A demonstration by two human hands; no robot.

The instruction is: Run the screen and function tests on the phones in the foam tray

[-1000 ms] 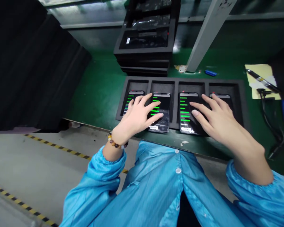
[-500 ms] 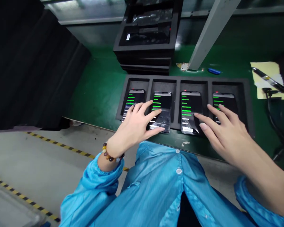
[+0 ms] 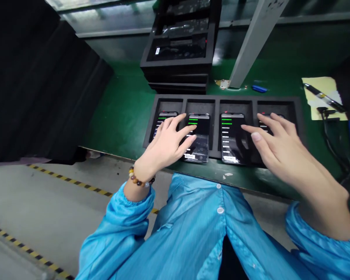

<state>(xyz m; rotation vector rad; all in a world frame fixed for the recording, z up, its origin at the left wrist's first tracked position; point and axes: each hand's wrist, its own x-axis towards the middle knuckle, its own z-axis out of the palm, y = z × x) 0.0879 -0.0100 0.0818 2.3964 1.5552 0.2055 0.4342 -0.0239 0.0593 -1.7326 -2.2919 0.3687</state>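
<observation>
Several smartphones lie face up in a black foam tray, one per compartment, their lit screens showing green and white text lines. My left hand spreads its fingers over the leftmost phone and the second phone; its index fingertip is at the second screen. My right hand, fingers apart, reaches over the rightmost phone, covering most of it. Its index fingertip is at the right side of the third phone. Whether the fingertips touch the glass I cannot tell.
Behind the tray stands a stack of black foam trays holding bagged devices. A grey metal post rises beside a blue pen cap. Right lie yellow paper, a pen and a black cable. Black foam towers at left.
Both hands have shifted slightly up the screens, away from me. The text lists on the phones have changed, with fewer green lines at the top and more white ones below.
</observation>
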